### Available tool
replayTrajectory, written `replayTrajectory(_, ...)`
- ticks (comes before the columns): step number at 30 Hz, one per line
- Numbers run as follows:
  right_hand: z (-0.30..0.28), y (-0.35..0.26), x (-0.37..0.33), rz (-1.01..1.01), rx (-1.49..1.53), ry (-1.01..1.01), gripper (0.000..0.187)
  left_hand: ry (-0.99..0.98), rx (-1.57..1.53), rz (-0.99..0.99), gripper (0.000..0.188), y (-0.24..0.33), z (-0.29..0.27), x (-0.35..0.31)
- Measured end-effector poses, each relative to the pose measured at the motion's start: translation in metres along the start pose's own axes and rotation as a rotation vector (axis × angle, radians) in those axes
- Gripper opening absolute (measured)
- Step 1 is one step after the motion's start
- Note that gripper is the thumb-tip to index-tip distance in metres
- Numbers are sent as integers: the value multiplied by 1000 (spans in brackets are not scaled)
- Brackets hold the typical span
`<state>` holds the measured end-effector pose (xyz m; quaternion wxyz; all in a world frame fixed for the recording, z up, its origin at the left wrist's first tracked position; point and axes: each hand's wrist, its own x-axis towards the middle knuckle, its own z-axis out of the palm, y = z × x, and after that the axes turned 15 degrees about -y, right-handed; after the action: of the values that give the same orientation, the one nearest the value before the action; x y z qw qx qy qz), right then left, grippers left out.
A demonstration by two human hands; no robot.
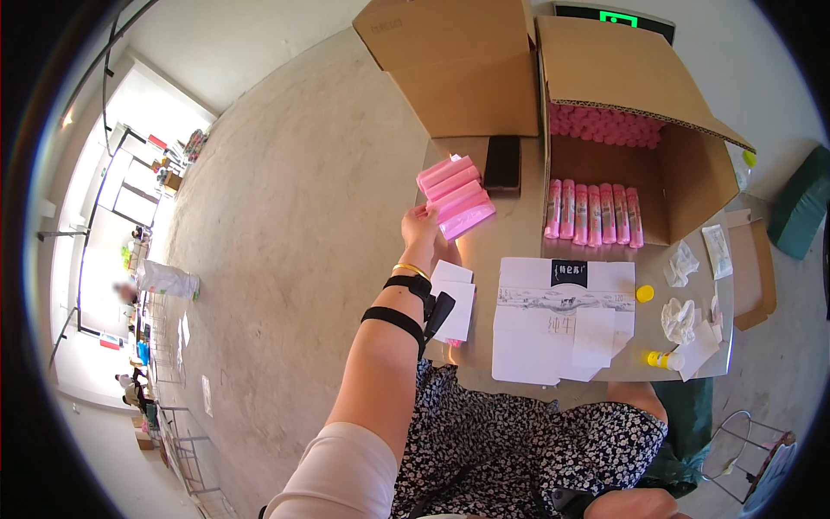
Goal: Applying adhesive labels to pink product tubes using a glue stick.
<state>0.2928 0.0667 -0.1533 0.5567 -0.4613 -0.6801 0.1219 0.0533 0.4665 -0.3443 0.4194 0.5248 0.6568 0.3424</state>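
Strong daylight washes out the tall dark-framed windows point(134, 177) at far left, where distant shapes turn soft. Highlights gleam on the glossy pink plastic packets point(456, 192) near centre; the open brown cardboard box point(700, 182), upper right, is shaded inside. Fisheye distortion curves edges toward black corners.

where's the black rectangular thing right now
In the head view it is upper middle: the black rectangular object lies on the table, just right of the pink rolls in the left hand.
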Motion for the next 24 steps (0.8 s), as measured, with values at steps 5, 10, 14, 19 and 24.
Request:
replayTrajectory(5,-4,-5,5,-28,-52,-116,36,15,372,7,35,10,5,-15)
replayTrajectory(10,-5,-11,11,-64,-71,-232,34,-85,392,234,29,11,-10,-22)
replayTrajectory(14,-13,-29,13,-100,-108,-309,32,-161,227,300,29,26,-20,-38)
replayTrajectory(19,36,24,9,474,145,-96,17,-463,-215,405,29,83,-52,-140)
replayTrajectory(24,45,15,18,555,819,54,34,-740,-226,489,29,115,-91,-279)
